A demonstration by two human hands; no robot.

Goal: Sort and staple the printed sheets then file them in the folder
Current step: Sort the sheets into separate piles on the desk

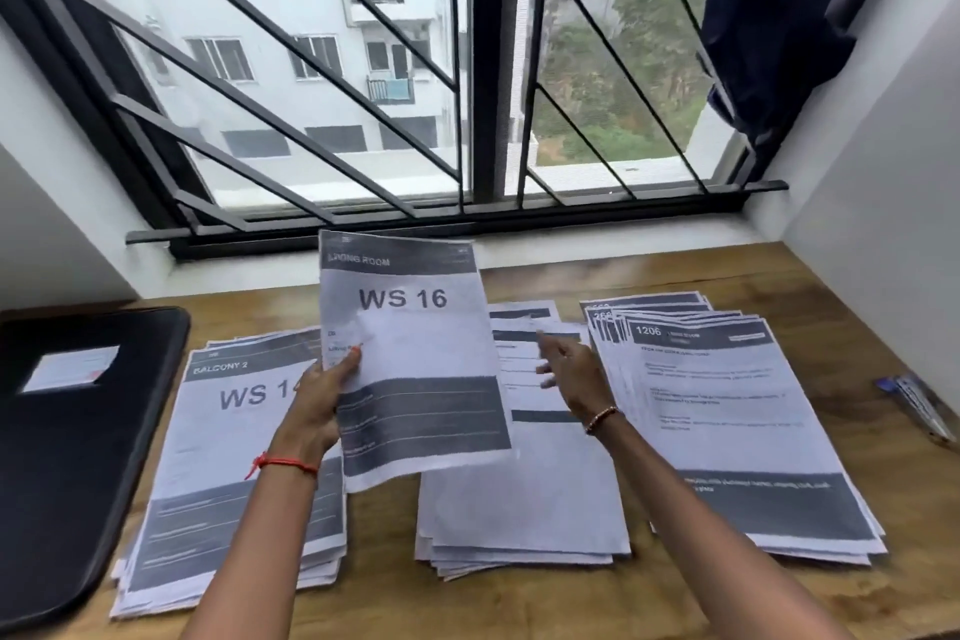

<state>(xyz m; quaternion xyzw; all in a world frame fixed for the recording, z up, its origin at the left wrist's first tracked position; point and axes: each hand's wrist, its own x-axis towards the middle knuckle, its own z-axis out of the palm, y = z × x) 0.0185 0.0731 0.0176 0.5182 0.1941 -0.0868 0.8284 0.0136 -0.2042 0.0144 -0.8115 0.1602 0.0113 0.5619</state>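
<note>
My left hand (322, 398) grips a printed sheet marked "WS 16" (415, 353) by its left edge and holds it up above the table. Under it on the left lies a pile of sheets topped by "BALCONY 2, WS 14" (223, 463). A middle pile (524, 499) lies flat before me. My right hand (569, 372) hovers over the middle pile with its fingers relaxed and holds nothing. To the right is a fanned pile topped by a sheet marked "1206" (727, 421). A black folder (67, 426) lies shut at the far left.
A blue and white stapler-like object (919, 405) lies near the right wall. The wooden table (519, 603) ends at a window sill with black bars (467, 218). Dark blue cloth (789, 16) hangs at the upper right. White walls close in both sides.
</note>
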